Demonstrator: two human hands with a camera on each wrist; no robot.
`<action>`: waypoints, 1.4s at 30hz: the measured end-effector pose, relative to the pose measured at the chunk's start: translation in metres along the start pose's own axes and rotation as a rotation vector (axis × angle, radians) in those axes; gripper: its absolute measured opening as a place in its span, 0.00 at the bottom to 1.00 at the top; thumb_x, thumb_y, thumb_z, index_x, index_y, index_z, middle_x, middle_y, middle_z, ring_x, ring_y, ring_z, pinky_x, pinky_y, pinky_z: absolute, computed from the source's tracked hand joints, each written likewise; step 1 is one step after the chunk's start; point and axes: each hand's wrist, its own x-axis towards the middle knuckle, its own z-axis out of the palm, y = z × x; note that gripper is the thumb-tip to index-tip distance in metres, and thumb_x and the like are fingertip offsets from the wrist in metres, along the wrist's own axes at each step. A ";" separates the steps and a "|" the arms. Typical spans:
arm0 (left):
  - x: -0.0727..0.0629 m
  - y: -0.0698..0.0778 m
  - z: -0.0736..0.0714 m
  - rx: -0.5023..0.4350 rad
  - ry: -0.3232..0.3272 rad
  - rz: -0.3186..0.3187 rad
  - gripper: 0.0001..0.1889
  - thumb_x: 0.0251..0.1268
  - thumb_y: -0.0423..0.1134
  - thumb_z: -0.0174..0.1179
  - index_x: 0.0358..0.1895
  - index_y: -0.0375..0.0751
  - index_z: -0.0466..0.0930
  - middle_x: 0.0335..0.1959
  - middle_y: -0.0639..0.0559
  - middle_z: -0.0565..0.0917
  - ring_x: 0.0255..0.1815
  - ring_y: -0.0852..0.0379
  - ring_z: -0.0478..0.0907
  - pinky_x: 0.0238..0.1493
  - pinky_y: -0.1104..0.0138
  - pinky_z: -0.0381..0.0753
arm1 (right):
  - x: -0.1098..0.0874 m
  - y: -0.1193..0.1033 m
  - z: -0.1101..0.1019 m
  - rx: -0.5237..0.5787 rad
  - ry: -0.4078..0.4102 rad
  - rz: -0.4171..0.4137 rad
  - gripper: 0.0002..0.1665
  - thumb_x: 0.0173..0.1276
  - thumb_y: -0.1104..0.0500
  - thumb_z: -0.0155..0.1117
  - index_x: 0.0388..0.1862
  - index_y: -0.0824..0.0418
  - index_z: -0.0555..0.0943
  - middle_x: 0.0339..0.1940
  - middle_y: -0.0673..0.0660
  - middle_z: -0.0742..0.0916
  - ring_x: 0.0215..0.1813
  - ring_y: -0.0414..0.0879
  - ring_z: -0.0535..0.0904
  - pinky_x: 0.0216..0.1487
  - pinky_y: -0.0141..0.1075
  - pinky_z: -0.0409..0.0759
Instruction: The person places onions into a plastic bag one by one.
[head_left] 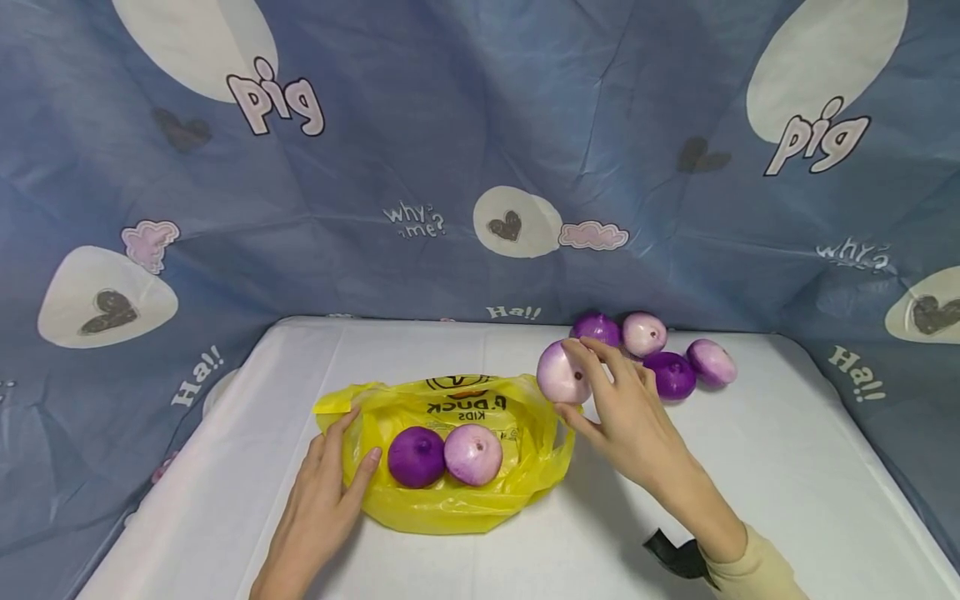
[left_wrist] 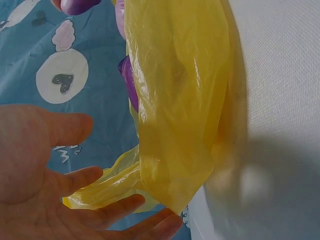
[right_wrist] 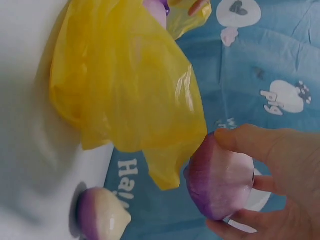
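Note:
A yellow plastic bag point(head_left: 435, 510) lies spread open on the white table, with a dark purple onion point(head_left: 417, 457) and a paler onion point(head_left: 473, 454) side by side in it. At the bag's left rim is my left hand point(head_left: 318, 492), its fingers extended and the thumb apart. The left wrist view shows these fingers loosely spread against the yellow plastic point(left_wrist: 175, 110). My right hand point(head_left: 633, 412) pinches another pale purple onion point(head_left: 558, 375) between thumb and fingers, above the bag's right rim. In the right wrist view this onion point(right_wrist: 217, 180) is close beside the bag.
Several onions sit together at the back right of the table, among them a dark one point(head_left: 670, 376) and a pale one point(head_left: 712, 363). A black strap point(head_left: 675, 557) hangs by the right wrist. A blue printed cloth point(head_left: 360, 167) rises behind the table.

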 end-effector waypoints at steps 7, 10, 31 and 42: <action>-0.001 0.000 0.001 0.003 0.000 0.000 0.33 0.84 0.49 0.58 0.84 0.43 0.60 0.69 0.26 0.76 0.69 0.26 0.77 0.64 0.32 0.78 | 0.000 -0.010 0.002 -0.012 -0.019 -0.033 0.46 0.68 0.48 0.79 0.81 0.51 0.68 0.77 0.61 0.77 0.71 0.63 0.81 0.63 0.59 0.73; -0.001 0.000 0.001 0.008 -0.005 -0.008 0.34 0.85 0.49 0.57 0.84 0.43 0.60 0.69 0.26 0.76 0.69 0.27 0.78 0.63 0.32 0.78 | 0.000 -0.015 0.004 -0.010 -0.024 -0.051 0.47 0.68 0.48 0.80 0.81 0.51 0.68 0.78 0.60 0.76 0.72 0.61 0.81 0.63 0.58 0.73; -0.001 0.000 -0.001 0.020 0.005 -0.008 0.34 0.84 0.49 0.58 0.84 0.44 0.60 0.66 0.27 0.78 0.65 0.29 0.80 0.61 0.34 0.80 | -0.007 -0.035 0.027 -0.038 -0.099 -0.116 0.46 0.68 0.45 0.80 0.80 0.49 0.69 0.75 0.62 0.79 0.72 0.60 0.80 0.68 0.61 0.75; -0.001 0.002 -0.003 0.016 -0.008 -0.017 0.34 0.84 0.50 0.58 0.85 0.44 0.60 0.68 0.26 0.76 0.68 0.27 0.78 0.63 0.32 0.78 | -0.010 -0.037 0.033 -0.059 -0.106 -0.136 0.47 0.68 0.45 0.81 0.80 0.50 0.69 0.73 0.61 0.80 0.73 0.53 0.79 0.68 0.58 0.74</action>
